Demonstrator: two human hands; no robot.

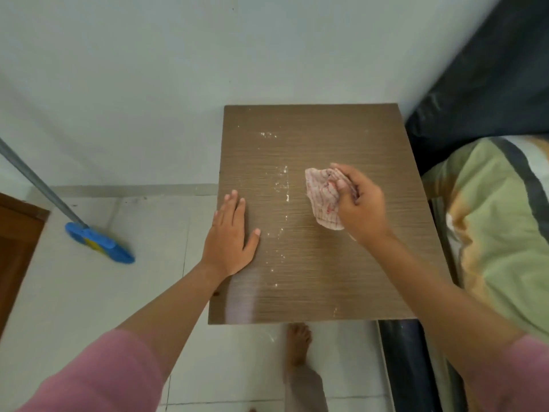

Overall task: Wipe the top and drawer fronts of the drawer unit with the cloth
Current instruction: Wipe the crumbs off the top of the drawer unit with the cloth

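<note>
The brown wood-grain top of the drawer unit (312,278) fills the middle of the head view, seen from above. White crumbs or dust lie in a loose line down its centre. My right hand (361,203) presses a bunched white cloth with red stripes (322,197) onto the top, right of the crumbs. My left hand (230,236) lies flat with fingers spread on the top's left edge, holding nothing. The drawer fronts are hidden below the top.
A broom with a blue head (99,243) and grey handle leans at the left over the white tiled floor. A bed with a green blanket (499,233) and dark mattress borders the unit's right side. My bare foot (298,343) stands just before the unit's front edge.
</note>
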